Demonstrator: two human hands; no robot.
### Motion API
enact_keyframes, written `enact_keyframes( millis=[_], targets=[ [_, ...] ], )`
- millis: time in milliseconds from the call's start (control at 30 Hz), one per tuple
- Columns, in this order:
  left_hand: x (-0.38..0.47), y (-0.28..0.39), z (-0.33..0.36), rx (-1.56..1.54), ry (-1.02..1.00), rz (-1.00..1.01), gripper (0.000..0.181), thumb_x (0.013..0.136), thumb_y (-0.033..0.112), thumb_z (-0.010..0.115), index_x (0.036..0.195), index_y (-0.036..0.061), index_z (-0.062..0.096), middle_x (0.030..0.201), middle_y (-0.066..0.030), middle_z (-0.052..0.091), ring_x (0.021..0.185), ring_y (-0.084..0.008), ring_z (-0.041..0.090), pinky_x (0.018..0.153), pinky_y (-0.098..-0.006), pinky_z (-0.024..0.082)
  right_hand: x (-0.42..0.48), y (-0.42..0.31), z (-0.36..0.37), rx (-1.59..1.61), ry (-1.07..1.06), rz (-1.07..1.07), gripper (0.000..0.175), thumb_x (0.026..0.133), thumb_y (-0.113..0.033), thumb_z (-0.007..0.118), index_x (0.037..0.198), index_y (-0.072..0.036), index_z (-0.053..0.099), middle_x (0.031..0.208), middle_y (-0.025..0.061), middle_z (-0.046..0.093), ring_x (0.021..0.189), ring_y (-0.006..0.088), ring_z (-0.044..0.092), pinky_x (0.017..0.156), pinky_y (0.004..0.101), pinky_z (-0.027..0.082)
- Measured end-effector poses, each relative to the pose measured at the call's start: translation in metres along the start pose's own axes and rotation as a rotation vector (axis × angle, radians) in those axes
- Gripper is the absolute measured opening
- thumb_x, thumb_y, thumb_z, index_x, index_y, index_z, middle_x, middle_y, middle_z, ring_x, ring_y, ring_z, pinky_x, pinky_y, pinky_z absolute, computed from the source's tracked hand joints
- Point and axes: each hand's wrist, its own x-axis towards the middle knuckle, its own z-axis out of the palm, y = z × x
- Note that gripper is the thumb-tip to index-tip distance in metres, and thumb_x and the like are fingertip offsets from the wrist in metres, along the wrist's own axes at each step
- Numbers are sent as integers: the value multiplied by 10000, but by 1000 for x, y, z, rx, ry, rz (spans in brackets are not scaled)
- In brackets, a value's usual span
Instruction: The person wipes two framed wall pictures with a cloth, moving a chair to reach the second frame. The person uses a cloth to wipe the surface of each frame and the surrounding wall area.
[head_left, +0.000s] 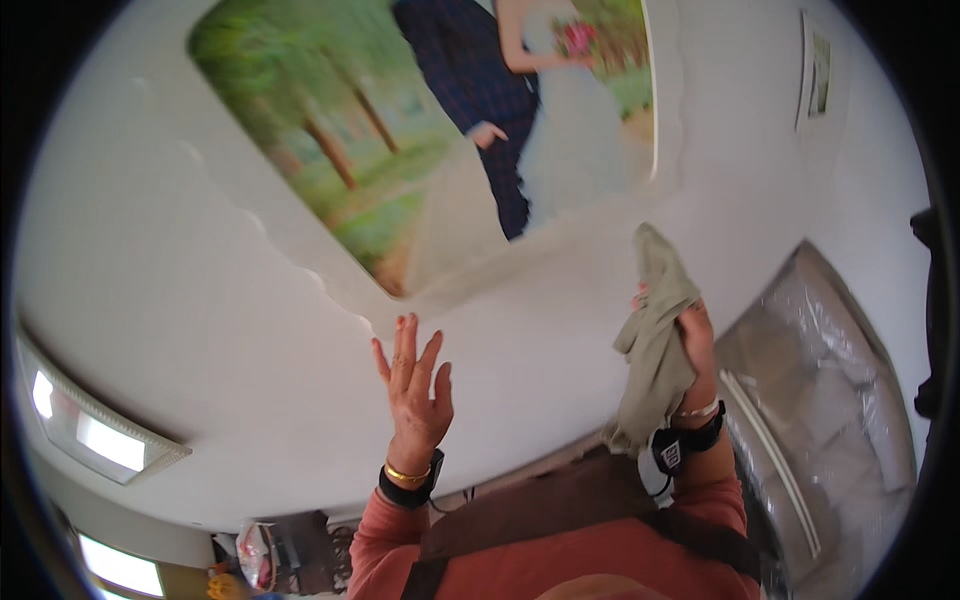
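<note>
My right hand (697, 341) grips a crumpled grey-green cloth (660, 337), which hangs down past the wrist and also sticks up above the fingers. Before me on the wall hangs a large framed photograph (442, 187) of two people in formal clothes among trees, in a pale frame with a scalloped edge. My left hand (416, 397) is raised just below the frame's lower corner, fingers spread and holding nothing. Whether its fingertips touch the frame or wall, I cannot tell. The cloth is below the picture's lower right side.
To the right stands a padded grey-beige panel, perhaps a headboard (817, 405), under clear plastic. A small framed picture (817, 75) hangs at upper right. At left are a framed mirror (105, 420) and a bright window (120, 566). Bags (259, 555) and other items sit at lower left.
</note>
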Motion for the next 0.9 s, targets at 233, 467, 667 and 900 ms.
enact_keyframes(
  millis=[233, 467, 667, 900],
  targets=[
    [-35, 4, 39, -435, -878, -45, 447, 899, 211, 634, 1303, 60, 517, 1294, -137, 577, 1201, -306, 532, 1072, -516, 339, -75, 2, -105, 150, 576, 127, 277, 949, -212, 459, 1113, -15, 565, 908, 87, 623, 779, 204, 621, 690, 321, 530],
    [-59, -12, 74, -484, -996, -98, 451, 925, 268, 608, 1321, 72, 516, 1238, -127, 613, 1086, -341, 576, 1069, -481, 364, -124, -13, -126, 77, 799, 137, 266, 949, -314, 471, 959, -73, 582, 787, 71, 614, 627, 212, 610, 565, 340, 518],
    [-57, -21, 107, -562, -1060, -58, 440, 923, 263, 611, 1311, 72, 527, 1232, -132, 614, 1057, -351, 586, 1065, -485, 367, -145, -17, -138, 55, 925, 118, 281, 947, -323, 474, 978, -61, 569, 788, 102, 624, 620, 263, 624, 573, 392, 539],
    [-60, -27, 149, -538, -1141, -18, 445, 905, 226, 633, 1301, 50, 532, 1247, -170, 599, 1144, -369, 558, 1077, -480, 353, -170, -4, -171, 37, 1040, 77, 268, 951, -304, 482, 971, -79, 626, 813, 60, 657, 700, 213, 646, 638, 338, 538]
  ],
)
